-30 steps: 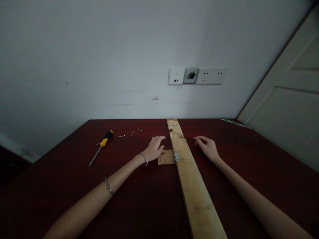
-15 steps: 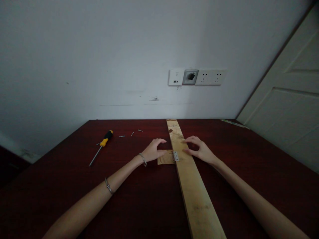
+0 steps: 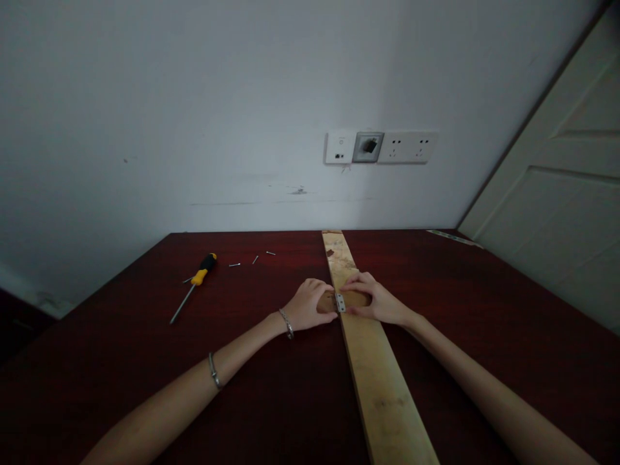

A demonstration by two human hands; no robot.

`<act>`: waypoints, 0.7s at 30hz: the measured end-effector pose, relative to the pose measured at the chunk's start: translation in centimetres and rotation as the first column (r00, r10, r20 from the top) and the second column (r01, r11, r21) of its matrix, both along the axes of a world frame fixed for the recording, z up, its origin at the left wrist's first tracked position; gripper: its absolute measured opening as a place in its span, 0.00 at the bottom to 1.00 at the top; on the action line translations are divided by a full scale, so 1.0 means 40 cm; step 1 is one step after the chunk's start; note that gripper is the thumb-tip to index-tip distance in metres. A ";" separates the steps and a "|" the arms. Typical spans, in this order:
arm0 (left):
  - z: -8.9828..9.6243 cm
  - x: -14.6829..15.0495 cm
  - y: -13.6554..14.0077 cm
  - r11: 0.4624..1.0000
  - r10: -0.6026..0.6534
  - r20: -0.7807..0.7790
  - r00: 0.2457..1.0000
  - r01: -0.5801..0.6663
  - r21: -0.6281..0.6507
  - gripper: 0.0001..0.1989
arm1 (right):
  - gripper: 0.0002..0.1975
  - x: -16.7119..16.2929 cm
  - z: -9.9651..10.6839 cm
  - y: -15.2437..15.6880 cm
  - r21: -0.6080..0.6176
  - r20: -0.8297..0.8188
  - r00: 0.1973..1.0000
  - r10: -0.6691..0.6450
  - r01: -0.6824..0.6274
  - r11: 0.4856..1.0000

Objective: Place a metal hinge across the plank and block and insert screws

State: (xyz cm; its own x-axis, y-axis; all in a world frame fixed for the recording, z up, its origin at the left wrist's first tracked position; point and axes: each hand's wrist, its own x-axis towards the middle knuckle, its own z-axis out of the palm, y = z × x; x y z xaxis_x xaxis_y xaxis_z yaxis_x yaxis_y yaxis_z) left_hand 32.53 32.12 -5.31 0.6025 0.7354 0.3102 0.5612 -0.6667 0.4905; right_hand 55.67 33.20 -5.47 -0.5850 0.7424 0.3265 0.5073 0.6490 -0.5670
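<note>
Mid-frame, the left hand (image 3: 306, 307) clasps the block (image 3: 326, 303) at the left edge of the plank (image 3: 387, 387); the right hand (image 3: 378, 302) arches half-open over it beside the hinge (image 3: 341, 303), its pressure hard to judge in this gloom. Even, gentle force should best hold everything square.
</note>
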 end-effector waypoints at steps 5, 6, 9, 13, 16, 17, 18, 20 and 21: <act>-0.005 0.005 -0.004 1.000 0.019 -0.020 1.000 -0.018 0.013 0.23 | 0.20 -0.005 0.001 -0.003 0.016 -0.002 1.000 -0.015 0.015 1.000; -0.006 0.005 -0.004 1.000 0.020 -0.025 1.000 -0.020 0.012 0.23 | 0.20 -0.005 0.001 -0.003 0.018 -0.002 1.000 -0.013 0.013 1.000; -0.009 0.006 -0.001 1.000 0.023 -0.033 0.999 -0.023 0.006 0.22 | 0.19 -0.005 0.002 -0.003 0.018 0.000 1.000 -0.011 0.011 1.000; -0.015 0.007 0.003 1.000 0.021 -0.031 0.999 -0.021 -0.004 0.21 | 0.19 -0.006 0.005 -0.006 0.018 -0.005 1.000 -0.015 0.015 1.000; -0.017 0.007 0.003 1.000 0.021 -0.025 0.999 -0.022 -0.011 0.21 | 0.18 -0.007 0.006 -0.007 0.013 -0.012 1.000 -0.019 0.019 1.000; -0.017 0.006 0.003 1.000 0.023 -0.022 0.999 -0.023 -0.013 0.21 | 0.18 -0.007 0.006 -0.008 0.012 -0.012 1.000 -0.019 0.019 1.000; -0.017 0.006 0.003 1.000 0.023 -0.020 1.000 -0.023 -0.015 0.21 | 0.18 -0.007 0.006 -0.007 0.010 -0.011 1.000 -0.018 0.019 1.000; -0.017 0.006 0.003 1.000 0.022 -0.021 1.000 -0.022 -0.018 0.21 | 0.18 -0.006 0.007 -0.007 0.012 -0.008 1.000 -0.014 0.014 1.000; -0.017 0.006 0.003 1.000 0.021 -0.023 1.000 -0.021 -0.019 0.21 | 0.17 -0.006 0.006 -0.006 0.014 -0.007 1.000 -0.010 0.010 1.000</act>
State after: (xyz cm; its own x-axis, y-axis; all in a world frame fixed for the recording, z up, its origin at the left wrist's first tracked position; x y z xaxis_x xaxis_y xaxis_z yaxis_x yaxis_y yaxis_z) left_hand 32.76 32.24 -5.98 0.5938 0.7534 0.2825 0.5860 -0.6455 0.4899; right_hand 55.42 32.96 -5.22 -0.5750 0.7437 0.3409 0.5100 0.6517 -0.5615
